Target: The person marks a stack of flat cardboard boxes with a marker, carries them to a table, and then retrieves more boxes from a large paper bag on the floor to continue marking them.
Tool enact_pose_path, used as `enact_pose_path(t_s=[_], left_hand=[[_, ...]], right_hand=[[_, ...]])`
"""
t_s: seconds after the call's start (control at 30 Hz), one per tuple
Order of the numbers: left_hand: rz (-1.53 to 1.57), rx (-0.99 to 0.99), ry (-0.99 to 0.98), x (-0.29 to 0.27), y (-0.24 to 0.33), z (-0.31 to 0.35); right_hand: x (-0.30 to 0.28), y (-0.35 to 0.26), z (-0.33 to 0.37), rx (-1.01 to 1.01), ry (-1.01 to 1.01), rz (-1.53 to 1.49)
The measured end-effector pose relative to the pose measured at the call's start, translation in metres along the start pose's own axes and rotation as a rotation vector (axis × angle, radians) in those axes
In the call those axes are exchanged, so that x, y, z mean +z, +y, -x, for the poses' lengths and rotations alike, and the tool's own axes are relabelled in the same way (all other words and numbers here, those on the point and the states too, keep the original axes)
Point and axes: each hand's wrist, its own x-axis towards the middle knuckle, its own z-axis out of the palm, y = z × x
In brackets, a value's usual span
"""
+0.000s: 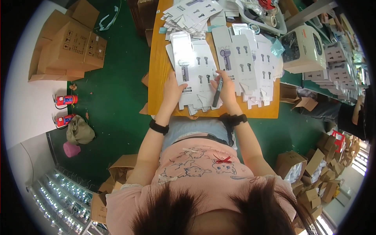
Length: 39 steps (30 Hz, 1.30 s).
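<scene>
A stack of flattened white printed cartons (196,84) lies at the front of the wooden table (271,111), some of its sheets fanned unevenly. My left hand (172,91) grips the stack's left edge, thumb on top and the other fingers mostly hidden beneath or beside it. My right hand (226,88) is closed around a dark marker pen (217,93), which slants across the stack's right edge. Just right of it lies a second pile of flattened cartons (248,64), its lower tabs uneven. Another loose pile of cartons (184,23) sits farther back.
A grey plastic bin (280,28) with tape rolls stands at the back right, beside a white boxy machine (301,49). Brown boxes (72,47) and red fire extinguishers (65,100) are on the left. Open boxes (291,164) crowd the right floor; another person (354,117) is at far right.
</scene>
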Motion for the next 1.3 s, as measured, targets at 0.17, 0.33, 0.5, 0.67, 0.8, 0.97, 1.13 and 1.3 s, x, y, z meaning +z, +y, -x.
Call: enact_pose_path(t_s=[0.17,0.33,0.5,0.67,0.8,0.97,1.13,1.3], left_hand=[[0.118,0.073,0.023,-0.026,0.049,0.000],[0.689,0.033,-0.137,-0.031,0.116,-0.016],[1.405,-0.066,-0.239,-0.045,0.124,-0.061],[2.004,-0.307,-0.175,-0.075,0.118,-0.090],[2.264,-0.325,-0.188,-0.080,0.114,-0.095],[2.409,-0.407,-0.229,-0.078,0.127,-0.100],[2.260,-0.259,-0.090,-0.084,0.119,-0.112],[1.580,0.026,0.382,-0.074,0.120,-0.108]], right_hand=[[-0.014,-0.010,0.006,0.079,0.052,-0.190],[-0.058,-0.039,-0.003,-0.029,0.330,-0.263],[-0.146,-0.004,-0.038,-0.204,0.696,0.057],[-0.173,0.045,-0.040,-0.130,0.412,0.543],[-0.121,-0.036,-0.018,-0.161,0.335,-0.008],[-0.013,-0.097,0.003,-0.124,-0.322,-0.982],[0.008,-0.111,0.012,0.139,-0.507,-1.130],[0.003,-0.125,0.013,0.084,-0.490,-0.909]])
